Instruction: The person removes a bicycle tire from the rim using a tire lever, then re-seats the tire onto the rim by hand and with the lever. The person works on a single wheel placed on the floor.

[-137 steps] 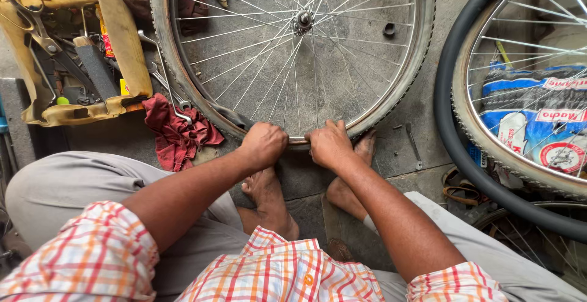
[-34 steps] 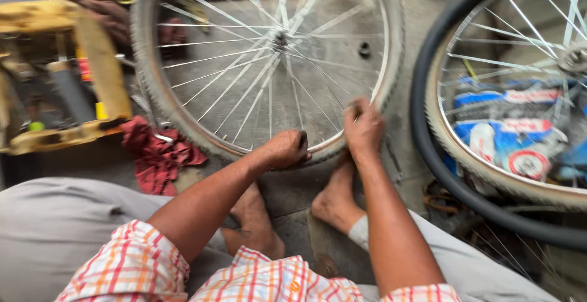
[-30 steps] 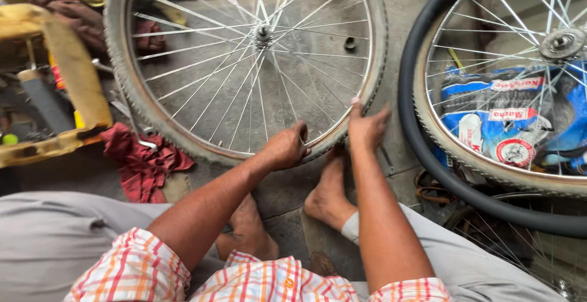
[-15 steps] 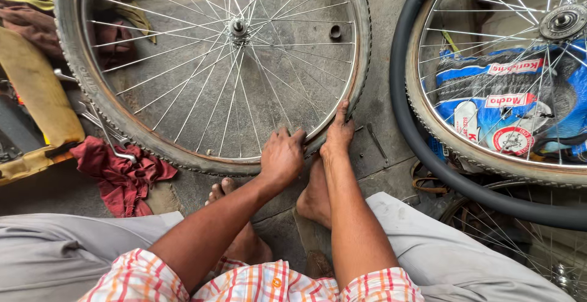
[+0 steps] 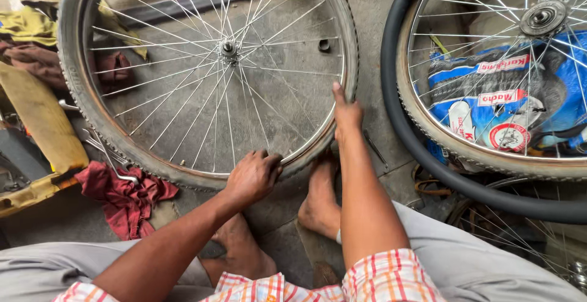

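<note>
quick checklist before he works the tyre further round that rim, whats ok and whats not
1. Left hand gripping the tyre at the near edge: ok.
2. Right hand pressed on the wheel's right side: ok.
3. Bare feet tucked under the near rim: not ok, pinch risk.
4. Tyre bead fully seated: cannot tell.
5. Loose metal tool on the red rag near the tread: not ok.

Under my left hand (image 5: 252,176) the tyre (image 5: 72,88) is dull grey rubber, rough with fine tread and dusty. My right hand (image 5: 347,115) rests on the rim (image 5: 318,134), metal with a worn, rusty-brown sheen; the spokes (image 5: 183,103) are thin bright wire. The floor (image 5: 373,27) is matt, rough concrete. The red rag (image 5: 125,198) is soft crumpled cloth. The black tube (image 5: 403,143) looks smooth, slightly glossy rubber
</note>
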